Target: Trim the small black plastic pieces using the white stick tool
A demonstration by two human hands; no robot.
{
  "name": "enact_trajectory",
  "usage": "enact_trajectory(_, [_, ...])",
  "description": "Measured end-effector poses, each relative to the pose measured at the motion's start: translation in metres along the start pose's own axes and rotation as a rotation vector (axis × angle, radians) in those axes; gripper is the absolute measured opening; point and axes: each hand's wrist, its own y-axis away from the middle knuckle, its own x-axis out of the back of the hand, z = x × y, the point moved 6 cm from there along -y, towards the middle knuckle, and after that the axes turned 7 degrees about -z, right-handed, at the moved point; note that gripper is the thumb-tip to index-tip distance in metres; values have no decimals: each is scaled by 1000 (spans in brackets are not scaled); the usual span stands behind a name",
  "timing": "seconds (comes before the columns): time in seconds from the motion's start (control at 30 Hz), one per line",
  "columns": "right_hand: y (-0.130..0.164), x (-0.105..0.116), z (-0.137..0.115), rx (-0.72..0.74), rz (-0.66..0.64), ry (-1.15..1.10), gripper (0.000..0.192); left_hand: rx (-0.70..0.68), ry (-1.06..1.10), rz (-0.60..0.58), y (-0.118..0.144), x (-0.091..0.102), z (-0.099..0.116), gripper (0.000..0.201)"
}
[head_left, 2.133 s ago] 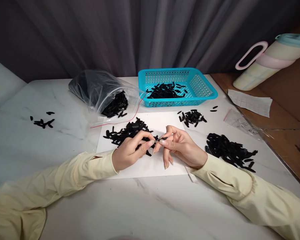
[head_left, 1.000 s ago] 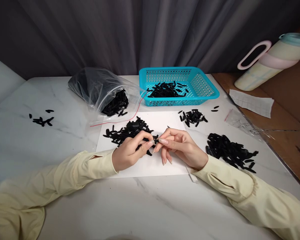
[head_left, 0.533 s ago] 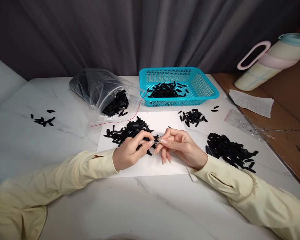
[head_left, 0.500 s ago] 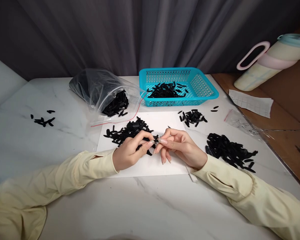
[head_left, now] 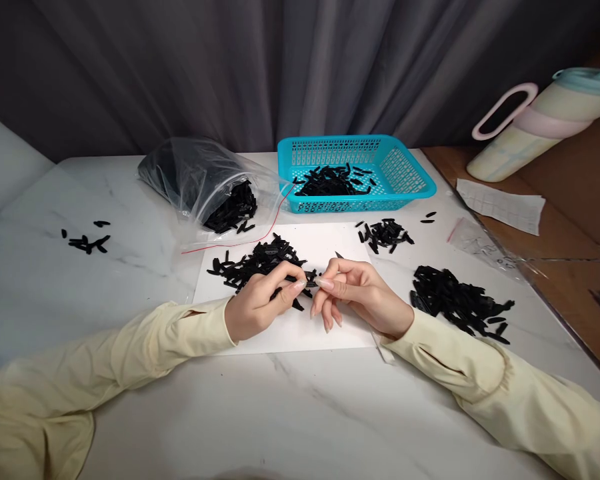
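We pinch one small, slim black plastic piece [head_left: 311, 277] between our left hand [head_left: 260, 308] and right hand [head_left: 363, 297], fingertips closed on it, over the smooth white paper sheet [head_left: 325, 327] near the marble tabletop's [head_left: 290, 413] front edge, beside a matte loose black pile [head_left: 257, 261].

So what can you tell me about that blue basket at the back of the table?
The basket is bright turquoise and looks like plastic, a shallow rectangle with walls full of small holes. It sits upright and open at the far side of the white marble-look table, in front of the grey curtain. A loose heap of small black pieces lies inside. A clear plastic bag lies just beside it; neither hand touches it.
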Motion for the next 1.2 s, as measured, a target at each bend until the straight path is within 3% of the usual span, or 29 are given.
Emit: enact_trajectory(1.2, [-1,-4,0,-52,-46,9,26,-42,-104,-24,-1,1,-4,19])
